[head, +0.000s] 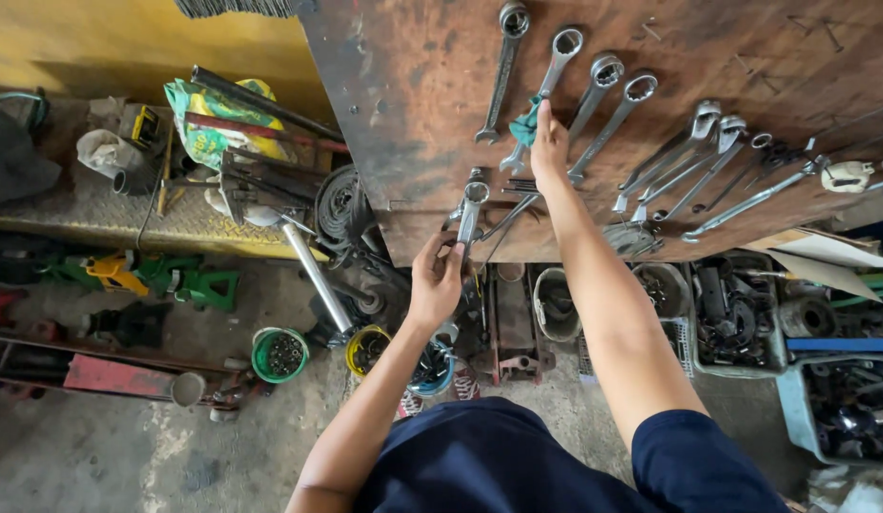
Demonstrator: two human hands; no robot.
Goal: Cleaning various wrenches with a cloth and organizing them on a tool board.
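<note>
Wrenches hang in a fanned row on the rusty wooden board (413, 104) in front of us, most of them combination spanners with ring ends up. Our right hand (549, 142) reaches up against the board, fingers pressed together around the shank of a wrench with a teal-wrapped handle (539, 95), whose ring end sits at the top near its neighbours. Our left hand (436, 282) is lower, at the board's bottom edge, pinching the lower end of a short silver wrench (471, 211) that points up with its ring end against the wood. The two wrenches are apart, with a few thin tools hanging between them.

Below the board, on the concrete floor (109, 446), we see a green bucket (279, 354) of small metal parts, with a yellow-rimmed tub (365, 348) near it. A grey crate (731, 318) packed with dark parts sits to the right. To the left, green jack stands (199, 281) rest beside a checker-plate ledge (90, 204) strewn with clutter.
</note>
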